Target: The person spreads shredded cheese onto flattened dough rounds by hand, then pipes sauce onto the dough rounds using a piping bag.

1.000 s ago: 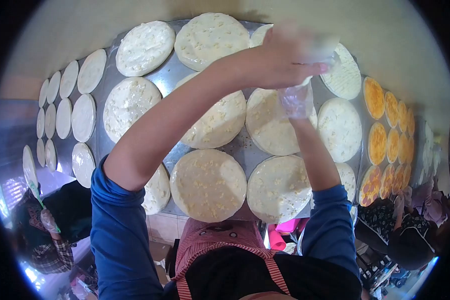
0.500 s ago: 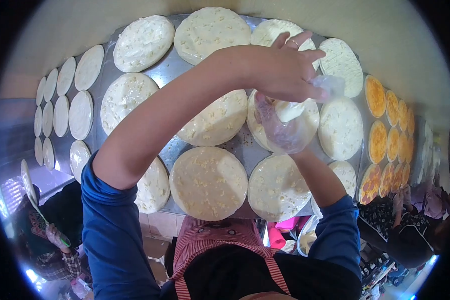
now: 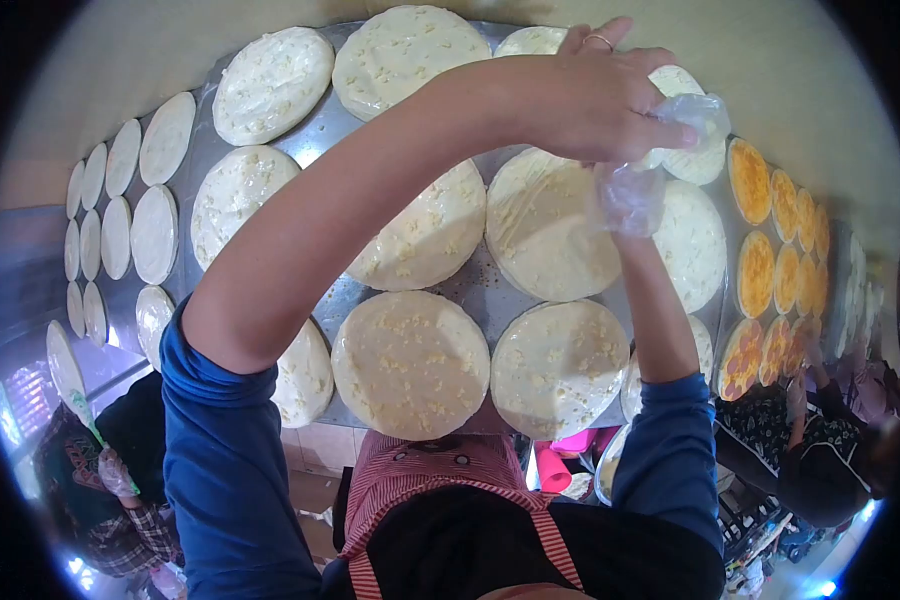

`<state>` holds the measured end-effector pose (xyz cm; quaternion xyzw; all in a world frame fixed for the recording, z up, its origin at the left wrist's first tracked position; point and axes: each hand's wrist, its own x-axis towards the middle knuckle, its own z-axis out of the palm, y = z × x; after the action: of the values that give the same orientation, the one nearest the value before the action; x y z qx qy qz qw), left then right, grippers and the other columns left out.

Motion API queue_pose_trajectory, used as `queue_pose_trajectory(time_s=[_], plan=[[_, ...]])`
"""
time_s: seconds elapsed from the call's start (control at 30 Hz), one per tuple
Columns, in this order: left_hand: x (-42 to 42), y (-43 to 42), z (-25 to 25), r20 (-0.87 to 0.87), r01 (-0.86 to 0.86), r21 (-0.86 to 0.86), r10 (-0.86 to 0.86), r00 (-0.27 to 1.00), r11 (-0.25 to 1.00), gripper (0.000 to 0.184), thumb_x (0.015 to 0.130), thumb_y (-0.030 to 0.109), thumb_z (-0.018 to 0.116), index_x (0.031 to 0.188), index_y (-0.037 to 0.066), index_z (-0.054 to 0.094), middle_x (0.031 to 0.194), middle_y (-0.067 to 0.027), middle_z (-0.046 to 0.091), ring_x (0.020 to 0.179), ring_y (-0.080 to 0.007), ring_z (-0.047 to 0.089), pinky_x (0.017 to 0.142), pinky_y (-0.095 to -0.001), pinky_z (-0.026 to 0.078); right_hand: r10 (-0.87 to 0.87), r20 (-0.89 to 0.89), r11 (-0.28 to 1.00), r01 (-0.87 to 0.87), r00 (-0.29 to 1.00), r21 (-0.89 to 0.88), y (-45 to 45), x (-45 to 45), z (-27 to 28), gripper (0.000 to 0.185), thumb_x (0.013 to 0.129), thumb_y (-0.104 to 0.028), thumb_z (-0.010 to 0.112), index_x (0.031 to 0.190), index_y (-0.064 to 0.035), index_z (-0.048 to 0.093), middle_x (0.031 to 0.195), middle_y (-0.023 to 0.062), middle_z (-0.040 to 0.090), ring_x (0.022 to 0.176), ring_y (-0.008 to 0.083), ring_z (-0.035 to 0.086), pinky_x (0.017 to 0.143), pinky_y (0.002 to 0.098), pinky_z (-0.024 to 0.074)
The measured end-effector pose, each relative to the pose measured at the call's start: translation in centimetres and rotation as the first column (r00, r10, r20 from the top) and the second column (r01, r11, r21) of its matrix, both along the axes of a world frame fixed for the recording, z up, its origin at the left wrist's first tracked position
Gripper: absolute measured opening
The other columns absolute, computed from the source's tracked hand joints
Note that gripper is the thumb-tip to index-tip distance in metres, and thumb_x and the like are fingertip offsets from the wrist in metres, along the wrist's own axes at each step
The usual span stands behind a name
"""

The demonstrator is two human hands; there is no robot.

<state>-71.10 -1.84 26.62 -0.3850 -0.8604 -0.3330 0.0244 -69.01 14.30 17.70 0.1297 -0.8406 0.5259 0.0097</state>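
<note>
Bare left hand: fingers splayed, grip unclear!
Right hand: clear plastic glove, can't tell grip!
Beneath: round white dough.

Right of centre over a shiny grey metal table, the worker's bare, ringed left hand overlaps the clear-plastic-gloved right hand; I can't tell whether they touch. Speckled round cream dough discs cover the table's middle, and flat orange-topped rounds line up toward its right end.

From where I stand, the left arm bends across the counter, left hand fingers parted near its far edge; the right hand, in clear plastic, hangs just nearer.
</note>
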Motion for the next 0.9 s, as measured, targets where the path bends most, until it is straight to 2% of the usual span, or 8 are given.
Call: queue_pose_trajectory(time_s=[0.07,0.13,0.27,0.33,0.43,0.57,0.83,0.9], plan=[[0.5,-0.1,0.1,0.018,-0.003,0.027,0.003,1.000,1.000,0.061,0.084,0.055,0.035,0.103,0.002,0.060,0.135,-0.0198,0.027,0.129,-0.0385,0.008,0.104,-0.0438,0.013,-0.030,0.070,0.996,0.036,0.997,-0.079,1.0,0.4,-1.7,0.028,0.082,-0.010,0.051,0.109,-0.0051,0.043,0.093,0.0035,0.051,0.079,0.0131,0.053,0.070,0.0242,0.0458],[1.0,-0.2,-0.3,-0.064,0.163,-0.038,-0.165,0.984,0.986,0.059,0.085,0.053,0.034,0.102,0.003,0.060,0.135,-0.0194,0.028,0.129,-0.0388,0.008,0.104,-0.0441,0.013,0.514,0.596,0.246,0.560,0.617,-0.792,2.2,2.7,-5.6,0.029,0.081,-0.012,0.054,0.107,-0.0051,0.046,0.100,0.0044,0.049,0.084,0.0126,0.052,0.070,0.0219,0.0466],[1.9,0.2,-0.3,0.209,0.144,-0.135,-0.114,0.971,0.980,0.059,0.085,0.053,0.034,0.101,0.004,0.061,0.135,-0.0194,0.026,0.128,-0.0397,0.008,0.104,-0.0451,0.012,0.481,0.465,0.193,0.427,0.743,-0.883,1.5,3.6,-7.5,0.035,0.090,-0.025,0.040,0.118,-0.0039,0.038,0.110,0.0092,0.048,0.100,0.0166,0.049,0.086,0.0265,0.0421],[0.8,0.6,-0.1,-0.029,0.073,0.087,-0.071,0.997,0.994,0.062,0.085,0.054,0.033,0.098,0.000,0.062,0.137,-0.0194,0.023,0.128,-0.0401,0.008,0.104,-0.0456,0.011,0.226,0.436,0.576,0.242,0.871,-0.781,2.1,1.9,-5.0,0.030,0.087,-0.021,0.044,0.112,-0.0043,0.043,0.101,0.0077,0.051,0.090,0.0149,0.051,0.076,0.0253,0.0442],[0.8,0.8,-0.1,0.021,0.039,0.016,-0.039,0.999,0.999,0.063,0.086,0.053,0.032,0.097,-0.002,0.061,0.136,-0.0194,0.025,0.128,-0.0394,0.008,0.105,-0.0449,0.009,-0.154,-0.149,0.975,0.175,0.977,0.140,1.7,0.5,-1.1,0.038,0.076,-0.015,0.062,0.106,0.0012,0.045,0.093,0.0102,0.055,0.080,0.0222,0.057,0.067,0.0307,0.0478],[2.1,0.2,-0.7,0.023,0.156,-0.197,-0.155,0.988,0.968,0.061,0.087,0.051,0.032,0.101,-0.001,0.059,0.134,-0.0204,0.029,0.128,-0.0407,0.010,0.105,-0.0431,0.009,-0.046,-0.186,0.998,0.038,0.981,-0.043,-0.4,5.5,-6.1,0.028,0.089,-0.028,0.041,0.099,-0.0057,0.053,0.083,0.0045,0.053,0.063,0.0148,0.053,0.048,0.0246,0.0432],[0.4,1.2,-0.2,0.004,0.190,0.103,-0.192,0.981,0.976,0.069,0.084,0.059,0.020,0.114,0.008,0.054,0.137,-0.0237,0.018,0.129,-0.0414,0.002,0.103,-0.0502,0.010,0.082,0.008,0.976,-0.082,0.997,0.202,6.9,-1.0,-2.1,0.035,0.081,-0.016,0.055,0.110,0.0002,0.043,0.100,0.0112,0.053,0.088,0.0182,0.054,0.072,0.0272,0.0464],[1.3,0.9,-0.5,0.018,0.111,-0.091,-0.109,0.994,0.990,0.066,0.084,0.057,0.031,0.115,0.003,0.052,0.134,-0.0209,0.028,0.128,-0.0398,0.009,0.106,-0.0419,0.005,0.184,0.558,0.818,0.189,0.809,-0.543,6.0,0.3,-1.8,0.036,0.081,-0.023,0.055,0.109,-0.0025,0.045,0.094,0.0089,0.053,0.080,0.0146,0.054,0.062,0.0252,0.0451]])
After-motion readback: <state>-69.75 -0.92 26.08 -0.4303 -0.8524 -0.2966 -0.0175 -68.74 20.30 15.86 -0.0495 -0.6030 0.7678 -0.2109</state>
